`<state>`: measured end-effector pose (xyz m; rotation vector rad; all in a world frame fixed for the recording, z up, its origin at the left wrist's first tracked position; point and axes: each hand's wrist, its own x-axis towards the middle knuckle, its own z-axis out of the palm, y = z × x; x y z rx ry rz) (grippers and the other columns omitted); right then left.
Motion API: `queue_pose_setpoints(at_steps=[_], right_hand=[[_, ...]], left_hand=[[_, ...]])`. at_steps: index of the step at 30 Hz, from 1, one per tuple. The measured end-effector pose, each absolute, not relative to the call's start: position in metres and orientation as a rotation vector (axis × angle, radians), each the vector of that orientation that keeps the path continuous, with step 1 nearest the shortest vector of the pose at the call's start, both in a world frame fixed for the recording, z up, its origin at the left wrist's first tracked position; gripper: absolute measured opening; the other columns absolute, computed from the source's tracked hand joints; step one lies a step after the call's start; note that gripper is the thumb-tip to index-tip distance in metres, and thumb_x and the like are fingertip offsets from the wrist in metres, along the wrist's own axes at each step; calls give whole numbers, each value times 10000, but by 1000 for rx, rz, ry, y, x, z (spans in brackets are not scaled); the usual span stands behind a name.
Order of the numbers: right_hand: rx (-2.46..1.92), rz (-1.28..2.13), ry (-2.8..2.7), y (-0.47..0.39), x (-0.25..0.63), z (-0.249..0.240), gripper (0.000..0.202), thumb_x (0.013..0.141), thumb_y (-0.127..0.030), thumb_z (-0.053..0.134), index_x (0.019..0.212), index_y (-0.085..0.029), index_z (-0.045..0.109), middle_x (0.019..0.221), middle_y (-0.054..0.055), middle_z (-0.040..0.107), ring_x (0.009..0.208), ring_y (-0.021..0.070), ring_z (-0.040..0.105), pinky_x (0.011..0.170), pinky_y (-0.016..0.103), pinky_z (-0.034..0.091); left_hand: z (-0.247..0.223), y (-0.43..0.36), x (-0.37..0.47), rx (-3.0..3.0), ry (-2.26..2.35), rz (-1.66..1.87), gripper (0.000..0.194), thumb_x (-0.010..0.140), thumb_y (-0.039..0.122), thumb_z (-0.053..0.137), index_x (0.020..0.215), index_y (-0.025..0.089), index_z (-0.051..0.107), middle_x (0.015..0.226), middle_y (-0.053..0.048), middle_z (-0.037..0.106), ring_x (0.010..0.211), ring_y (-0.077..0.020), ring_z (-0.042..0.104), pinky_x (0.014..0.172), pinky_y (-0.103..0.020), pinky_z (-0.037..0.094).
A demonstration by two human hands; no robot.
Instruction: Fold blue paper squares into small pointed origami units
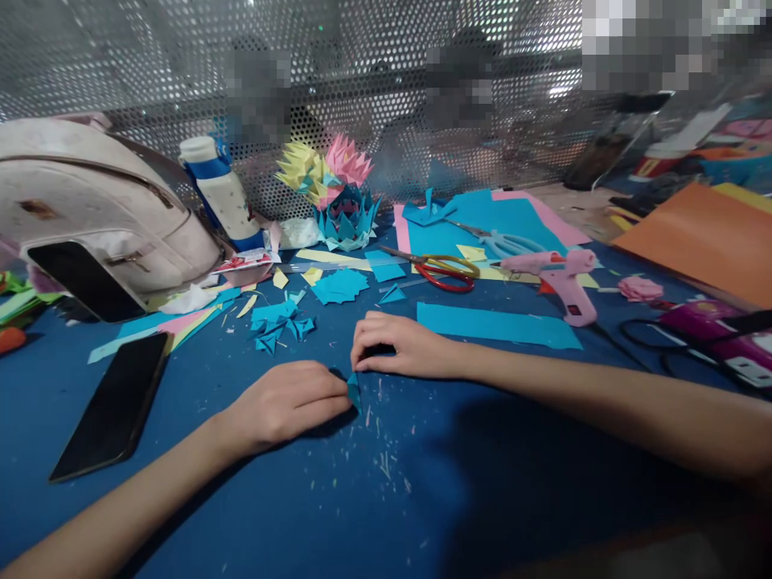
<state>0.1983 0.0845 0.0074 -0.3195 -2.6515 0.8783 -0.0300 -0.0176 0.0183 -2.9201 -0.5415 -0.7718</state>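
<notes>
A small folded blue paper piece (355, 391) is pinched between my two hands, just above the dark blue tabletop (289, 515). My left hand (289, 404) grips its left side with closed fingers. From the right, my right hand (401, 344) holds its upper tip between thumb and fingers. Behind my left hand lies a pile of small folded blue pieces (281, 323). A long blue paper strip (498, 323) rests beyond my right forearm. Small paper scraps are scattered near the held piece.
Two phones (112, 408), a backpack (102, 201) and a bottle (223, 197) stand or lie at left. Paper flowers (346, 217), scissors (446, 273), pliers (512, 244) and blue sheets (512, 217) are behind. At right are a pink glue gun (567, 281) and orange paper (700, 241).
</notes>
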Motion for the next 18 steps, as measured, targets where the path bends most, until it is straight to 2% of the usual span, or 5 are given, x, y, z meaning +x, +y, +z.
queue_pose_setpoints(at_steps=[3,8,18], right_hand=[[-321,880,-2678,85,198,7,90,926,-271,664,921,-187,695,909,23,637,914,174,534,789,290,405],[-273,875,-2713,86,199,7,183,903,-356,692,1001,-202,681,944,28,619,931,180,525,775,285,394],[-201,1073,-2617,90,198,4,237,908,-413,674,916,-182,727,874,27,640,861,162,538,761,284,392]], left_hand=[[19,-16,-31,-2933,-529,-772,294,1059,124,323,1078,112,616,955,-116,748,885,-199,700,754,-330,597],[20,-16,-32,-2917,-517,-790,292,1059,128,329,1078,137,620,952,-95,758,881,-181,711,781,-311,603],[7,-20,-36,-2864,-508,-875,273,1043,120,367,1086,94,636,1004,-127,756,1002,-206,708,893,-338,603]])
